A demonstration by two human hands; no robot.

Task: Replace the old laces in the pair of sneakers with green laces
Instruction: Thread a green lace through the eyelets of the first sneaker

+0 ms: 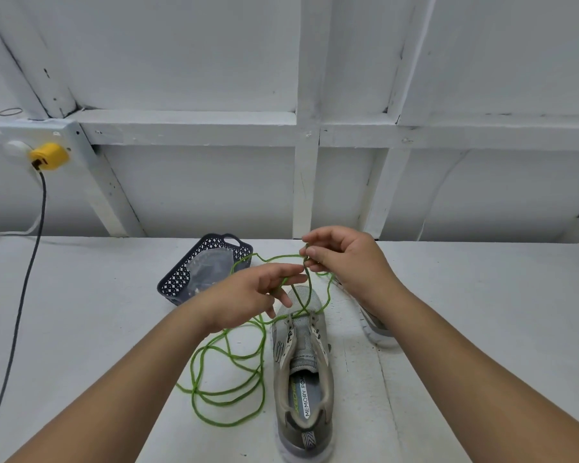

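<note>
Head view: a grey sneaker [303, 369] lies on the white surface [81, 312] at about six o'clock from the hands, toe pointing away from the person, heel nearest the camera. Its eyelets are mostly bare; a green lace [229, 359] crosses the lowest pair near the toe and rises from there to both hands. The rest of the lace lies in loose loops on the surface at nine o'clock from the sneaker.

The left hand [248, 297] hovers over the toe, its fingers [291, 274] loosely curled around a strand of the lace. The right hand [345, 262], at about one o'clock from the left, pinches the lace near its end between thumb and forefinger.

A second sneaker [375, 324] lies at three o'clock from the first, largely hidden behind the right forearm. A dark perforated basket [184, 272] with clear plastic inside sits at eleven o'clock from the first sneaker. At far ten o'clock a yellow plug [49, 156] sits in a wall socket, its dark cable [24, 289] trailing down across the surface.
</note>
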